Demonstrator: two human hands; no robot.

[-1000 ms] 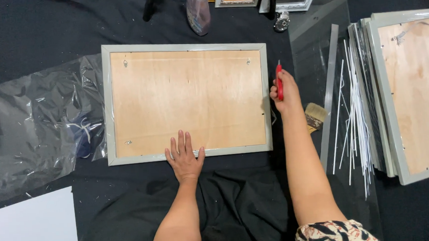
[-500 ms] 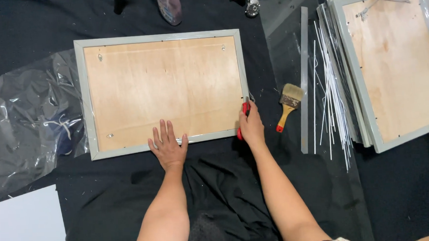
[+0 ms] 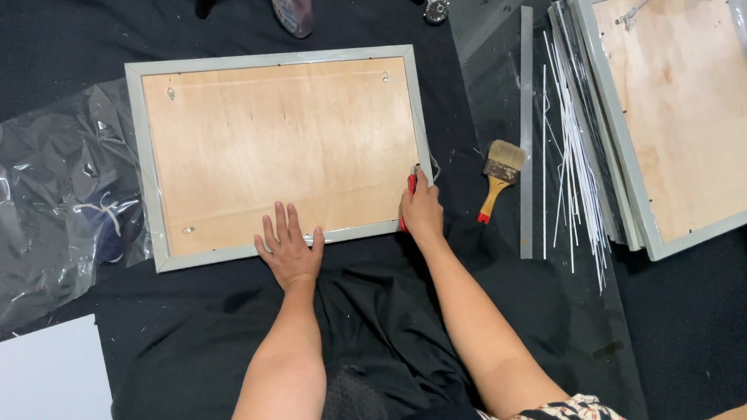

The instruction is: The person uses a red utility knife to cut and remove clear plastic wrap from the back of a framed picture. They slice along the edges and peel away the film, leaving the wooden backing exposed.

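A paintbrush [image 3: 499, 176] lies near the grey picture frame [image 3: 278, 154], face down, where the left hand [image 3: 290, 250] presses spread and the right hand [image 3: 422, 212] grips a red tool [image 3: 410, 191].

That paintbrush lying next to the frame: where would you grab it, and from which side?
Probably by the paintbrush handle, the slim orange end pointing toward the person, coming from above. It lies flat on the black cloth, bristles away, with open space around the handle beside the right hand.

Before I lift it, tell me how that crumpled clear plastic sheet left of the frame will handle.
The clear plastic sheet is creased and wrinkled, so it is probably floppy and will sag when lifted. It looks thin, so likely very light. Its glossy surface may be slippery, sliding easily over the black cloth.
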